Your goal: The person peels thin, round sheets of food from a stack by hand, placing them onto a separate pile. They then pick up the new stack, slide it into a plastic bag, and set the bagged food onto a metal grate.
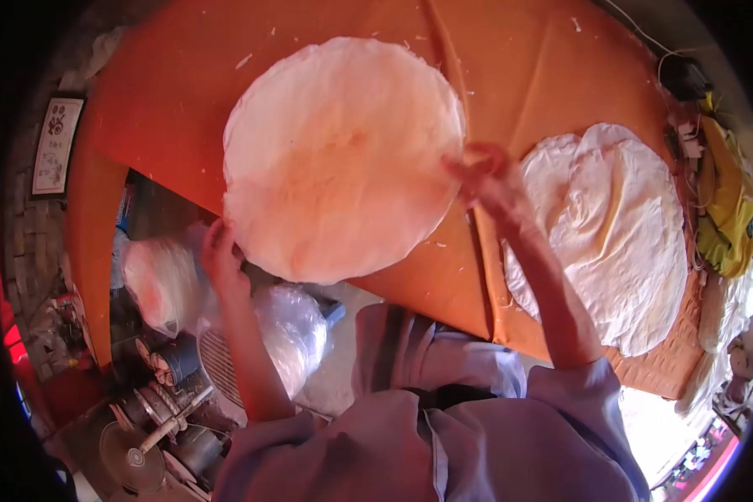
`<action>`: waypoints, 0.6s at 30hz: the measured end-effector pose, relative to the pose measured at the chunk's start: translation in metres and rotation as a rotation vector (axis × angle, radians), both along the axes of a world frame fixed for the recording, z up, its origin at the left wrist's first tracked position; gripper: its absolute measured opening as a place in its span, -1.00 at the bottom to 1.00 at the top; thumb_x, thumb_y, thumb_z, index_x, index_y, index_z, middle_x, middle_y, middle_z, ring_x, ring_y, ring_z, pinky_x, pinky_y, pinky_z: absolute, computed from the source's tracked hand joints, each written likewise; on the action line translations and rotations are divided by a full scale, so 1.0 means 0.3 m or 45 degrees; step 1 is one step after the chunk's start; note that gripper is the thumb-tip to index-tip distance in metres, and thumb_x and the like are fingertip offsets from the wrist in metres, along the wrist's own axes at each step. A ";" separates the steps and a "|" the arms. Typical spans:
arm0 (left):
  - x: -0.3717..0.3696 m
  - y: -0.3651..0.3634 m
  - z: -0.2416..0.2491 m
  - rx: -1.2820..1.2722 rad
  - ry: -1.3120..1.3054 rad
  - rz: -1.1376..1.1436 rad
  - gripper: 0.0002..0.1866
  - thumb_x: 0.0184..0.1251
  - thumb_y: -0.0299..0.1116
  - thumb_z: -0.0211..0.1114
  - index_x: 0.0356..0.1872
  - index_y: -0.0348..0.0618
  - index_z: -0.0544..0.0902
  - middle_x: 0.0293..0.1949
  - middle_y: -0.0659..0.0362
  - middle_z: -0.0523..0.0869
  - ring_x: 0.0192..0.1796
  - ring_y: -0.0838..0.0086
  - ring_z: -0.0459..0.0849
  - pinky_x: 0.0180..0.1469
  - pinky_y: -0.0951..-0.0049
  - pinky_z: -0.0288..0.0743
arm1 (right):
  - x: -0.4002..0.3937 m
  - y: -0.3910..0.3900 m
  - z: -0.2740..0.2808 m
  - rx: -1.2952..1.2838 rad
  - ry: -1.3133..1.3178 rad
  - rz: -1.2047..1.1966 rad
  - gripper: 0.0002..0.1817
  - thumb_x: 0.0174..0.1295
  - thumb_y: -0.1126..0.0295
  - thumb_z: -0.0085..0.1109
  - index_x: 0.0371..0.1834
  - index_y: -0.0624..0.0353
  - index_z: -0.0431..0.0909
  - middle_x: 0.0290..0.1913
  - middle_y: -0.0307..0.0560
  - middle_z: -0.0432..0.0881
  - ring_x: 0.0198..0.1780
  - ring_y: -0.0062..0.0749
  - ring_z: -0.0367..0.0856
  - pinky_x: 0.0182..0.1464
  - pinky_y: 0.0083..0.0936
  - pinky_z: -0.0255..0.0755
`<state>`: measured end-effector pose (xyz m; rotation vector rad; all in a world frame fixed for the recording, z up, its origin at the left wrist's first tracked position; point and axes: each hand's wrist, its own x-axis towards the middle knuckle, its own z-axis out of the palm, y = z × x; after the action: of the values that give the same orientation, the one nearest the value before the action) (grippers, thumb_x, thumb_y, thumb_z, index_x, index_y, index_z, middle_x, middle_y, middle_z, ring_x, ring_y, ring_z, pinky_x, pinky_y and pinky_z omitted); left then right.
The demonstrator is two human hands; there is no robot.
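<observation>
Both hands [222, 255] [481, 171] pinch wafer [339, 159] edges.

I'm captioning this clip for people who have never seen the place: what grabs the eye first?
The big round thin sheet, pale and translucent, held up mid-frame between the left hand and right hand. Behind it spreads a bright orange cloth, and at right a stack of similar white sheets lies on it. Lower left, bulging plastic bags sit beside the person.

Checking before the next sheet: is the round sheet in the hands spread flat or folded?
Spread. The round sheet shows its full disc, left hand and right hand gripping opposite edges.
</observation>
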<state>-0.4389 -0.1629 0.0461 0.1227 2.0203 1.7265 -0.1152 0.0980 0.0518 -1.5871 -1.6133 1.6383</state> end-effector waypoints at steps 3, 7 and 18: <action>0.025 0.035 0.050 0.214 -0.175 -0.009 -0.55 0.34 -0.30 0.25 0.19 -0.27 0.46 0.09 0.13 0.60 0.12 0.33 0.58 0.19 0.26 0.43 | -0.016 0.127 0.016 0.403 -0.135 -0.110 -0.17 -0.04 -0.05 0.45 0.17 0.35 0.40 -0.23 0.13 0.67 -0.16 -0.19 0.66 -0.06 -0.38 0.52; 0.083 0.102 0.053 0.500 -0.372 -0.145 -0.49 0.41 -0.26 0.16 0.30 -0.27 0.37 0.24 0.05 0.51 0.26 0.28 0.50 0.28 0.22 0.39 | -0.190 0.101 -0.030 0.512 -0.048 0.064 -0.22 0.06 -0.08 0.32 0.19 0.32 0.39 -0.11 0.17 0.68 -0.06 0.02 0.65 0.05 -0.24 0.47; 0.094 0.098 -0.061 0.397 -0.283 -0.181 -0.56 0.42 -0.43 0.09 0.28 -0.28 0.38 0.24 0.01 0.49 0.26 0.23 0.50 0.23 0.19 0.47 | -0.177 0.082 -0.097 0.312 0.145 -0.204 -0.30 0.20 -0.11 0.09 0.13 0.34 0.47 0.01 0.26 0.61 0.10 0.04 0.56 0.15 -0.25 0.39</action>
<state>-0.4107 -0.1334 0.0277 0.1635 1.5402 1.8617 -0.1681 0.1227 0.0227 -1.4315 -1.5208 1.3655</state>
